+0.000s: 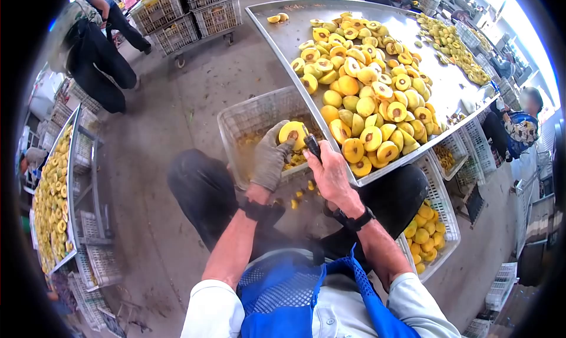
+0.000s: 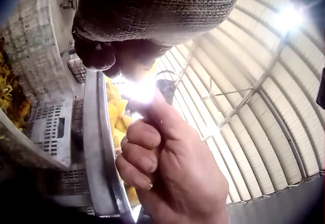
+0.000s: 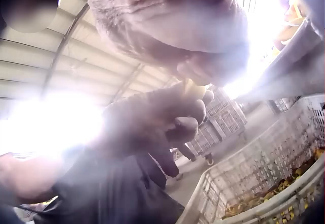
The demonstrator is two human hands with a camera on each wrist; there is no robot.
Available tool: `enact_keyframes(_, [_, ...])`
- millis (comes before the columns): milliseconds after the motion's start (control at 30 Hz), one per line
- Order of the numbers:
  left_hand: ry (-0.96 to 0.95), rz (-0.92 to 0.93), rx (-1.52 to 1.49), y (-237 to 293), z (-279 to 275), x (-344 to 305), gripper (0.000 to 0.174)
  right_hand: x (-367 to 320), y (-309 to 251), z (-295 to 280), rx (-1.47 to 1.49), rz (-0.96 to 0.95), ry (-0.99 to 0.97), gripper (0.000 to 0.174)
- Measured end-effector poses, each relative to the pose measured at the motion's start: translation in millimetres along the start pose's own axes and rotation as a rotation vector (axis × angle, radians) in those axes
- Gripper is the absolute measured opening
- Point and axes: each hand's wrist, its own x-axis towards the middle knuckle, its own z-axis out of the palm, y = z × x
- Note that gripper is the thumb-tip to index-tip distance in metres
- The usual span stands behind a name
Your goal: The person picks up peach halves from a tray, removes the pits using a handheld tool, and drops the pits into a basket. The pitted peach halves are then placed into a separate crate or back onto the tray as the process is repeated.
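Observation:
My left hand (image 1: pixel 269 158), in a grey knit glove, holds a yellow peach half (image 1: pixel 292 133) with its cut face and brown centre turned upward. Bare fingers of my right hand (image 1: pixel 333 176) are curled round the black handle of a small tool (image 1: pixel 313 147). The tool's front end meets the peach half's right edge in the head view; its tip is hidden there. Both hands are over a white plastic crate (image 1: pixel 259 107) with yellow and brown scraps inside. In the left wrist view, glare covers the spot between the glove (image 2: pixel 157 10) and the right fist (image 2: pixel 177 168).
A metal-rimmed table (image 1: pixel 289 22) piled with peach halves (image 1: pixel 371 96) stands just beyond my right hand. Beside my right knee is a crate (image 1: pixel 451 229) of peaches. Scraps (image 1: pixel 295 203) lie on the floor between my legs. Stacked crates (image 1: pixel 215 13) and other people are farther off.

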Motion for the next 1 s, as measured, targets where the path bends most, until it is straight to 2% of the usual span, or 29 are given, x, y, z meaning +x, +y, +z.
enact_keyframes(67, [-0.006, -0.008, 0.017, -4, 1, 1, 0.048, 0, 3, 2, -0.045, 0.021, -0.03, 0.026])
enact_keyframes(133, [0.004, 0.091, -0.026, -12, 3, 5, 0.048, 0, 6, 4, -0.067, 0.018, -0.035, 0.027])
enact_keyframes(267, [0.037, 0.098, -0.039, -13, 10, 3, 0.048, 0, 6, 2, -0.112, 0.005, -0.039, 0.026])
enact_keyframes(333, [0.08, 0.109, 0.117, -8, 12, -1, 0.047, 0, 6, 1, -0.16, -0.004, -0.051, 0.025])
enact_keyframes(533, [0.114, 0.122, 0.175, -15, 15, 1, 0.046, 1, 8, 1, -0.245, 0.062, -0.097, 0.023])
enact_keyframes(667, [0.099, 0.089, 0.074, -30, 15, 6, 0.047, 0, 10, 5, -0.242, 0.092, -0.142, 0.022])
enact_keyframes(733, [0.121, 0.133, 0.255, -31, 14, 3, 0.048, -4, 17, 12, -0.246, 0.088, -0.144, 0.021])
enact_keyframes(833, [0.124, 0.161, 0.332, -23, 18, -5, 0.048, -11, 24, 13, -0.137, 0.024, -0.177, 0.02])
enact_keyframes(933, [0.067, 0.078, 0.192, -18, 17, -8, 0.048, -13, 27, 12, -0.155, 0.045, -0.187, 0.019])
enact_keyframes(1000, [0.047, 0.118, 0.26, -17, 13, -8, 0.048, -14, 31, 12, -0.133, 0.049, -0.205, 0.02])
